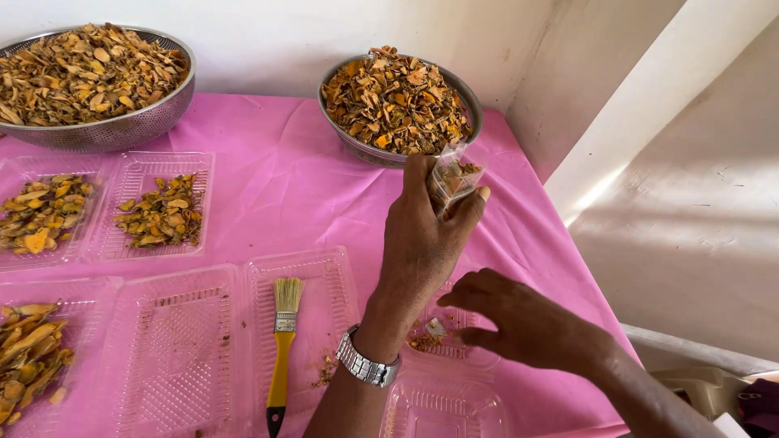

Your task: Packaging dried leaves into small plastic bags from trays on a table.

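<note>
left hand [422, 243]: bare | left wrist: silver metal link watch [367, 367] | right hand [527, 324]: bare, no sleeves

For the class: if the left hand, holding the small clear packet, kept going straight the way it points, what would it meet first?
Probably the metal bowl of dried orange-brown pieces: the left hand points up-table with the clear packet nearly at its rim, though depth is unclear.

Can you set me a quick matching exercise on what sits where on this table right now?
Things:
1. brush
2. left hand
3. right hand
4. perforated bowl

Places or states:
A. far left corner, heaped with dried slices
B. lying in an open clear tray
C. holding up a small clear container
D. hovering over a near tray with a few crumbs

Pairs: 1-B, 2-C, 3-D, 4-A
</note>
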